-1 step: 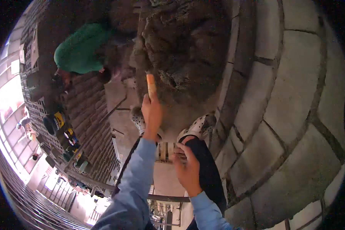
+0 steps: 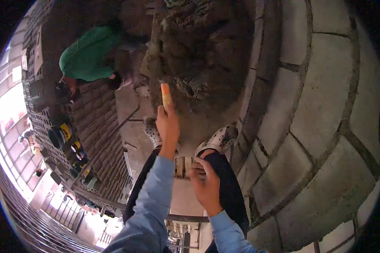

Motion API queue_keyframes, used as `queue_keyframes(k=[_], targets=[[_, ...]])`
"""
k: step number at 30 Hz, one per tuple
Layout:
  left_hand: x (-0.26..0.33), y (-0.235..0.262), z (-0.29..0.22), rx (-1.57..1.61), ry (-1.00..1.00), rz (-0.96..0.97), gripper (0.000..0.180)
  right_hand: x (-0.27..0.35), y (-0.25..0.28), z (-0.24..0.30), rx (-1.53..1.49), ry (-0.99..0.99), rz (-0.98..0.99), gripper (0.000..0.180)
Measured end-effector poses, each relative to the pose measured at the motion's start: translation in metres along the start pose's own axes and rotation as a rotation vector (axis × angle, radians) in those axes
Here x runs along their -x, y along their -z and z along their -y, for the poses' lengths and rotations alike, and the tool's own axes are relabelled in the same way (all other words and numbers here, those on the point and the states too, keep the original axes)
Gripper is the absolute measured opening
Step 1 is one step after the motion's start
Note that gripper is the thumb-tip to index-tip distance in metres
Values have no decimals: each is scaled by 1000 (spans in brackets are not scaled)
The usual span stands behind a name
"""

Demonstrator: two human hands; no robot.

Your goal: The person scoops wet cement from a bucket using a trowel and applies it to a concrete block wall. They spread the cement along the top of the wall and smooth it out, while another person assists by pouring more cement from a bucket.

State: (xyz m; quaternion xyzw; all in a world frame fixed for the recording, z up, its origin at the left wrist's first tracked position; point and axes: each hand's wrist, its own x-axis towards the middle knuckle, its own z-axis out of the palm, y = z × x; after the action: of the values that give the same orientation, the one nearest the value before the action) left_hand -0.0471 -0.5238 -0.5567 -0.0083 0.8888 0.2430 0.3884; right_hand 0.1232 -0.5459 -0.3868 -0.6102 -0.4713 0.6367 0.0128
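My left hand (image 2: 168, 126) is wrapped round the orange and yellow handle of a trowel (image 2: 166, 96). The dim, mortar-smeared blade points away from me, over the left edge of a heap of dark wet mortar (image 2: 194, 87). Part of the blade's outline blends into the mortar. Near my right knee, my right hand (image 2: 207, 187) hangs with its fingers loosely bent and apart. Nothing shows in it.
To the right a wall of large grey blocks (image 2: 325, 84) curves round. A person in a green top (image 2: 90, 55) bends at the far left. Stacked bricks (image 2: 99, 122) and a black and yellow container (image 2: 60, 135) stand left. My light perforated clogs (image 2: 217, 140) are below the mortar.
My left hand has come slightly back toward me with the trowel, and the blade has turned so more of its left edge shows. My right hand stays in place.
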Motion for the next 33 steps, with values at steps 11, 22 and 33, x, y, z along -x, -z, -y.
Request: queue_keyframes(k=[11,22,33], targets=[[-6,-28,0,-410,-36,-2,44,-7,1,0,-92,-54,-54,40],[68,-3,22,-278,87,-27,44,-13,-3,26,-97,-140,-38,35],[-84,39,28,232,125,159,56,-16,-5,23,-115,-67,-54,34]])
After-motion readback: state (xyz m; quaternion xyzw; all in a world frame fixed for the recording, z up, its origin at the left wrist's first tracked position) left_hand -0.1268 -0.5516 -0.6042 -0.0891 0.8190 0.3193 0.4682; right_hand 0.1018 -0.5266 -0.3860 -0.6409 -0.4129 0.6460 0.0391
